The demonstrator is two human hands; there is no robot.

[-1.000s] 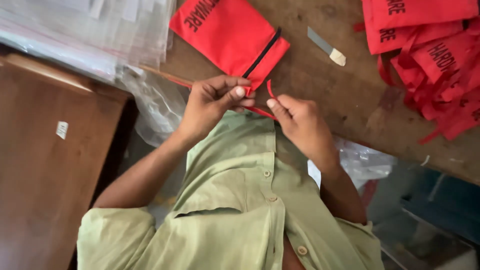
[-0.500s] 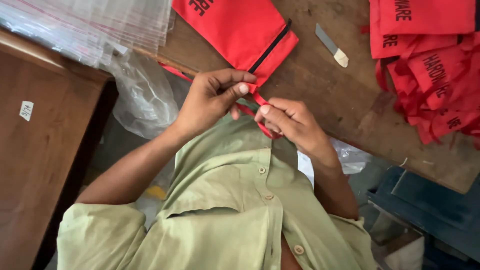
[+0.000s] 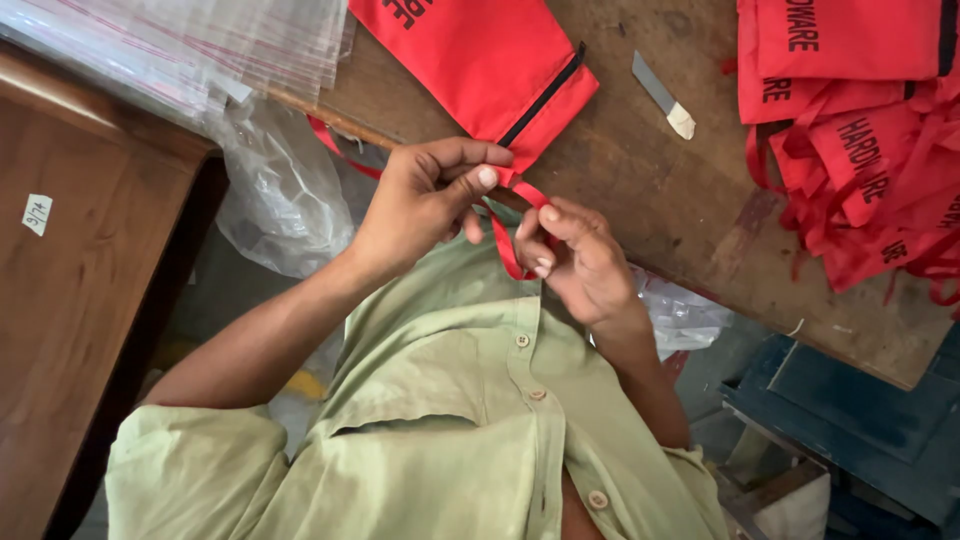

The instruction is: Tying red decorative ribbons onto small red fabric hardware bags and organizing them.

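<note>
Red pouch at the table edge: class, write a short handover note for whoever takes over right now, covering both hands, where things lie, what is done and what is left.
Left hand: grip pinched on the red ribbon at the corner of the red pouch.
Right hand: fingers curled around the same ribbon, just below.
Pouch lies on the wooden table, overhanging its edge.
Nearby: pile of red pouches, clear bags, small blade.
Done: ribbon looped between the hands.
Left: no finished knot visible.

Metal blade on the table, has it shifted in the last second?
No. The metal blade lies at the same spot beside the red pouch, on the wooden table.
</note>
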